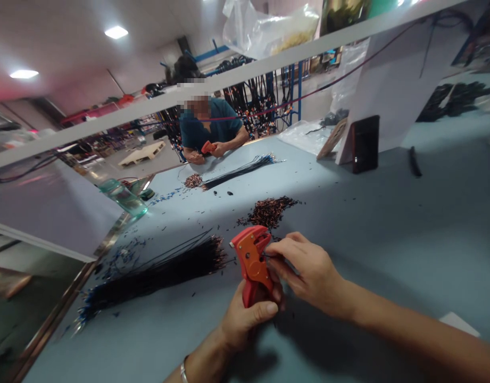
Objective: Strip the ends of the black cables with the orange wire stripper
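Note:
My left hand is wrapped round the handles of a red and orange wire stripper, held upright above the blue-grey table. At the tool's jaws, my right hand pinches with thumb and forefinger; a thin dark wire seems to be between them, mostly hidden by the fingers. To the left lies a thick bundle of black wires, with copper-coloured ends on the right and blue ends on the left. Just beyond the tool is a pile of short black and copper offcuts.
Across the table a person holds another red tool. Before them lie a second wire bundle and a small offcut pile. A green bottle lies at the left edge; a dark phone leans at the back right.

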The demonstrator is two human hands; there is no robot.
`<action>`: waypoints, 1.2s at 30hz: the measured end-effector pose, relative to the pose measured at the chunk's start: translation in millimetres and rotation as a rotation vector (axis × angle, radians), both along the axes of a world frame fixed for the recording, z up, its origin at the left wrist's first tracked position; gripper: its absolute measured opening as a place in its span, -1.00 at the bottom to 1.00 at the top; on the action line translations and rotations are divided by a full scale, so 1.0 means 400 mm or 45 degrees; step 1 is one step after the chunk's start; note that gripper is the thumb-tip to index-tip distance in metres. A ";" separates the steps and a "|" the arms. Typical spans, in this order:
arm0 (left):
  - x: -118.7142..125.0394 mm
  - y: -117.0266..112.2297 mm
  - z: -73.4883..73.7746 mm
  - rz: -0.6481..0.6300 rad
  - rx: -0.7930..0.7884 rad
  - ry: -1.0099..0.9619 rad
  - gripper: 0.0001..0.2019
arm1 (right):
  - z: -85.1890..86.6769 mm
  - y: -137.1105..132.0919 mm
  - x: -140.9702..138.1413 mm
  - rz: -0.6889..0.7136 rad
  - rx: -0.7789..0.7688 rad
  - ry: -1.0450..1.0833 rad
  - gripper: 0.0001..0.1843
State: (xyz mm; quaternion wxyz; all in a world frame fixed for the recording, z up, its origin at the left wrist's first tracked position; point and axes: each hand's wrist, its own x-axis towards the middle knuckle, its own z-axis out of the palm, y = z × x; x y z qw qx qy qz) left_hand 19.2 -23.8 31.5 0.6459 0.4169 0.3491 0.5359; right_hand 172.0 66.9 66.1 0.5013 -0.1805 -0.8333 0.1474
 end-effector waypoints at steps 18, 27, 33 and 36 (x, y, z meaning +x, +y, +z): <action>0.006 0.002 0.004 0.025 -0.049 -0.105 -0.61 | -0.026 0.023 0.009 -0.040 -0.093 -0.276 -0.85; 0.010 0.003 0.010 0.022 -0.050 -0.112 -0.60 | -0.027 0.034 0.014 -0.090 -0.106 -0.293 -0.81; 0.010 0.003 0.010 0.029 -0.083 -0.114 -0.59 | -0.024 0.033 0.016 -0.080 -0.174 -0.300 -0.80; 0.010 0.002 0.011 0.023 -0.078 -0.110 -0.59 | -0.024 0.030 0.017 -0.007 -0.285 -0.277 -0.81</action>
